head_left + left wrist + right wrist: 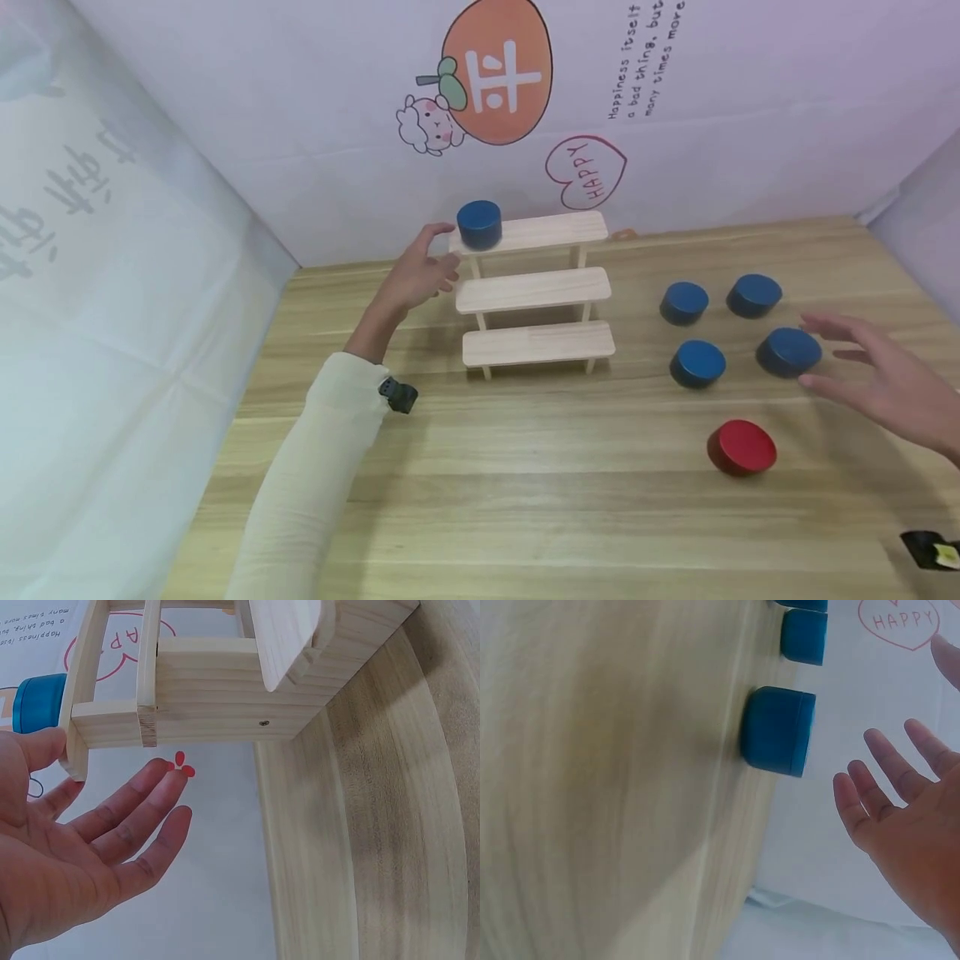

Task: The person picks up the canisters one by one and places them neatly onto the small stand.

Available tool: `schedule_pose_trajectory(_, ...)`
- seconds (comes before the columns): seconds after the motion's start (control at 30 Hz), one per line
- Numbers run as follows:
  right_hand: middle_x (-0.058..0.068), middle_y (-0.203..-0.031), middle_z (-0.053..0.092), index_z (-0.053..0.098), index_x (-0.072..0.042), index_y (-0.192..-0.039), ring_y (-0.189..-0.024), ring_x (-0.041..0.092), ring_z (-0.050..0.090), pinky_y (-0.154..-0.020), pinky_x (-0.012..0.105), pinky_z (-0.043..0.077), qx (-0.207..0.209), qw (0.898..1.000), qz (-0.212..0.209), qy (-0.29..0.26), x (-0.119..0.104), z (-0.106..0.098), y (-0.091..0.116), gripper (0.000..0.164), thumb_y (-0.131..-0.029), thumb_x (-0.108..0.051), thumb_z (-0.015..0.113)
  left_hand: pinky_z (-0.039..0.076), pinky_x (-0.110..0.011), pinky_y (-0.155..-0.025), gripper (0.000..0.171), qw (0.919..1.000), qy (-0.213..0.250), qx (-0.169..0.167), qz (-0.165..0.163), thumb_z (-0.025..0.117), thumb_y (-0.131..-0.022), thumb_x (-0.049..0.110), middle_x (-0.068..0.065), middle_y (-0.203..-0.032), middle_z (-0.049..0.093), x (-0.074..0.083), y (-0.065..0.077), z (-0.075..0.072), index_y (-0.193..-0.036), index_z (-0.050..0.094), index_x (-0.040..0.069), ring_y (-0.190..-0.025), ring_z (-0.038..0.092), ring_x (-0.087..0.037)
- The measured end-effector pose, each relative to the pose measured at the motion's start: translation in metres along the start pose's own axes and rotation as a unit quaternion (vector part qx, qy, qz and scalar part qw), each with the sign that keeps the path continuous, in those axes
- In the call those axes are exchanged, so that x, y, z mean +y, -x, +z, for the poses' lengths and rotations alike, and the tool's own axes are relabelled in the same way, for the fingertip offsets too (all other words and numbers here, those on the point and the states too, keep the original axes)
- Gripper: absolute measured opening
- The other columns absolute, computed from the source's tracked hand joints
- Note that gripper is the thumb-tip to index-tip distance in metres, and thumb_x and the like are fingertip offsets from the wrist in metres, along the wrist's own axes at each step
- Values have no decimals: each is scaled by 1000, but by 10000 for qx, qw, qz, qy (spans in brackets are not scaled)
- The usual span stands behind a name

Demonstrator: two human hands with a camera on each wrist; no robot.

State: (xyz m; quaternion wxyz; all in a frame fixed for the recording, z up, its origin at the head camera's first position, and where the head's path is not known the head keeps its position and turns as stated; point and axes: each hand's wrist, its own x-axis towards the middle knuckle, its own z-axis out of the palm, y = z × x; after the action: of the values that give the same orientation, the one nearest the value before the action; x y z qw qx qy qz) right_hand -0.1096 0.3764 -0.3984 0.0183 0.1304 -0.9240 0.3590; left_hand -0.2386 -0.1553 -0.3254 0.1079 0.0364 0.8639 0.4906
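Note:
A small wooden three-step shelf (534, 289) stands on the table, with one round blue tin (480, 225) upright at the left end of its top step. Close by that end is my left hand (422, 271), its fingers relaxed; in the left wrist view the hand (90, 832) has its thumb at the step's edge, next to the blue tin (39, 703). My right hand (888, 379), fingers spread and nothing in them, hovers just right of another blue tin (789, 352). In the right wrist view that hand (915, 802) is apart from the nearest blue tin (776, 731).
Three more blue tins (684, 302), (754, 296), (697, 364) stand on the wooden table (525, 483) right of the shelf. A red tin (742, 447) sits nearer the front. Printed white cloth (315, 108) rises behind the table and at the sides.

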Motion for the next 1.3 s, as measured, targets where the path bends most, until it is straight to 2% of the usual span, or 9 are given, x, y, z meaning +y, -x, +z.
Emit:
schedule_pose_trajectory(0.37,28,-140,42,32,0,-151,-118,-14,29,-85,-3,21,132,9999,4,92,5,7,14,80,-87,-7,78,49,-49,-89,56,9999,-63,-99,-68,52,-104,33,-19,-112,66,1,2,-3,-155,30,29,-99,63,-35)
schedule_pose_trajectory(0.43,20,-142,43,33,0,-151,-119,-15,30,-86,-2,22,146,9999,-30,88,6,8,16,80,-86,-6,78,49,-48,-88,56,9999,-64,-93,-28,51,-104,32,-18,-111,66,0,3,-2,-155,30,29,-98,64,-35)
schedule_pose_trajectory(0.67,34,-143,39,30,1,-153,-118,-18,26,-85,-2,22,17,10000,56,8,8,10,22,78,-89,-7,75,48,-52,-89,55,9999,47,-86,105,51,-103,31,-22,-113,66,-2,3,-2,-155,30,28,-95,64,-35)
schedule_pose_trajectory(0.8,-3,-148,40,32,0,-152,-114,-19,27,-84,-1,23,64,9999,77,-5,12,12,28,80,-87,-8,77,48,-51,-89,55,9999,9,-78,93,52,-103,32,-20,-111,67,-1,2,-2,-154,31,28,-93,64,-33)
schedule_pose_trajectory(0.9,-1,-148,41,33,2,-150,-112,-18,28,-83,-1,24,-15,10000,82,-5,15,12,31,80,-86,-8,79,48,-53,-91,55,9999,15,-75,77,52,-104,32,-19,-111,67,-1,1,-2,-154,30,29,-94,64,-32)
schedule_pose_trajectory(1.0,25,-144,40,31,4,-150,-109,-17,27,-80,-1,24,-163,9997,156,48,18,14,34,81,-87,-11,79,47,-54,-91,55,9999,24,-96,81,51,-104,32,-19,-111,67,-2,1,-2,-155,30,29,-95,64,-32)
schedule_pose_trajectory(1.03,25,-142,40,31,3,-150,-110,-17,27,-80,0,24,-188,9997,154,32,19,15,35,81,-86,-10,79,47,-55,-92,55,9999,34,-100,83,51,-104,32,-19,-111,67,-2,1,-2,-155,30,29,-94,64,-32)
schedule_pose_trajectory(1.2,-11,-138,37,35,-4,-150,-113,-13,31,-80,2,26,-313,9994,-51,-124,28,20,40,81,-82,-6,80,48,-51,-89,56,9999,18,-83,94,52,-104,33,-19,-112,67,-1,1,-3,-155,30,28,-94,65,-31)
schedule_pose_trajectory(1.3,-20,-138,37,38,-9,-150,-115,-12,32,-81,3,26,-433,9988,-161,-138,30,25,44,82,-80,-5,82,49,-50,-89,56,9999,62,-94,49,52,-104,33,-20,-113,67,-2,1,-3,-155,30,29,-96,65,-33)
